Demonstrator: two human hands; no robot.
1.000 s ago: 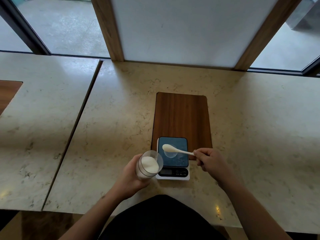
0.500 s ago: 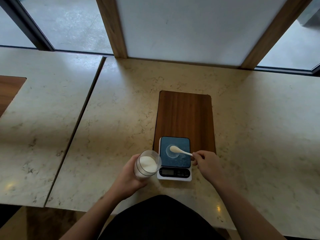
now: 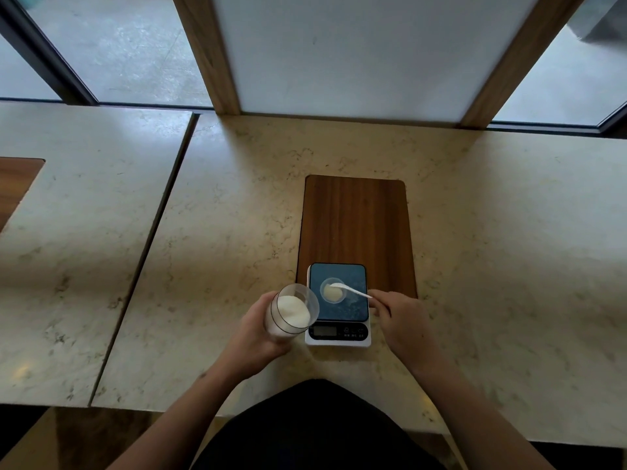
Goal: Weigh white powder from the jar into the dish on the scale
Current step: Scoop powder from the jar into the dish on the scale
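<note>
My left hand [image 3: 252, 334] grips a clear jar [image 3: 292, 313] of white powder, tilted toward the scale and held just left of it. The small scale [image 3: 339, 305] has a dark blue top and a white base with a display at the front. A little clear dish [image 3: 333, 290] sits on the scale's top with a mound of white powder in it. My right hand [image 3: 403, 322] holds a white spoon [image 3: 349, 289] by its handle, its bowl tipped over the dish's far edge.
The scale stands on the near end of a brown wooden board [image 3: 356, 225] on a marble counter [image 3: 492, 249]. A seam [image 3: 149, 245] splits the counter on the left. A second wooden inset [image 3: 13, 184] shows at the far left. Windows line the back.
The spoon has lowered and tipped into the dish, and a mound of powder now lies in the dish. The jar stays in my left hand beside the scale.
</note>
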